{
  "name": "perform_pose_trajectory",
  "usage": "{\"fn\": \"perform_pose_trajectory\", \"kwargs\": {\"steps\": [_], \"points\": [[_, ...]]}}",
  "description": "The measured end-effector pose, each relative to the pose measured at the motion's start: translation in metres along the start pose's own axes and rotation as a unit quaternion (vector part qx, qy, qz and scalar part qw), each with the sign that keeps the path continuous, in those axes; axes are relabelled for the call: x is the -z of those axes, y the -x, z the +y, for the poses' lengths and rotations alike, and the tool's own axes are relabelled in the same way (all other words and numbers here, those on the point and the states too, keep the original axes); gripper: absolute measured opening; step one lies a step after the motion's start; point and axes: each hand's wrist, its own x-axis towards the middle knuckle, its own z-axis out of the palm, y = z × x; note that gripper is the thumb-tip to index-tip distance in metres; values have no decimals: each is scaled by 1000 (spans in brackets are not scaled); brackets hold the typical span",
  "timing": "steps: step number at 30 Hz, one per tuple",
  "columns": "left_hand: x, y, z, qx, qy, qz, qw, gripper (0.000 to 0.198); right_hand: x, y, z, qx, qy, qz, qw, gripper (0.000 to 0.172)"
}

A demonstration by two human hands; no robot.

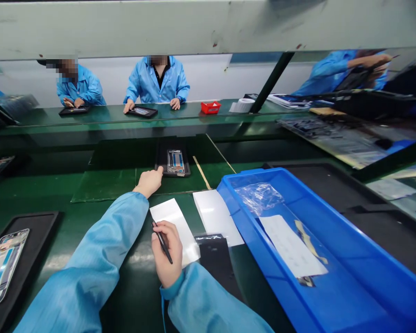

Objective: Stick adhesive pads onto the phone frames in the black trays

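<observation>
My left hand (149,182) reaches forward, its fingers closed at the near left corner of a black tray (162,155). In that tray lies a phone frame (175,161) with blue strips and bare inner parts. Nearer to me, my right hand (168,259) is closed round a slim black pen-like tool (162,242), which slants up to the left. Whether it is a pen or tweezers I cannot tell. Beneath and beside that hand lies a white sheet of paper (180,226). A flat black panel (219,263) lies to the right of the hand.
A large blue bin (346,277) on the right holds clear plastic film (260,196) and a white paper (293,245). Another black tray with a phone frame (3,263) is at left. Across the bench sit co-workers in blue coats (157,81). A red box (211,107) stands there.
</observation>
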Motion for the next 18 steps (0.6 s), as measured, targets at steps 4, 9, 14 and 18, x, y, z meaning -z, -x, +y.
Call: {"fn": "perform_pose_trajectory", "kwargs": {"steps": [4, 9, 14, 18], "points": [[22, 17, -26, 53, 81, 19, 995, 22, -1, 0, 2, 1, -6, -12, 1000, 11], [29, 37, -55, 163, 217, 63, 960, 21, -1, -2, 6, 6, 2, -14, 1000, 9], [27, 50, -72, 247, 324, 117, 906, 30, -4, -6, 9, -36, 0, 5, 999, 21], [41, 65, -86, 287, 397, 159, 857, 39, -7, -13, -2, -53, -37, 27, 998, 30]]}}
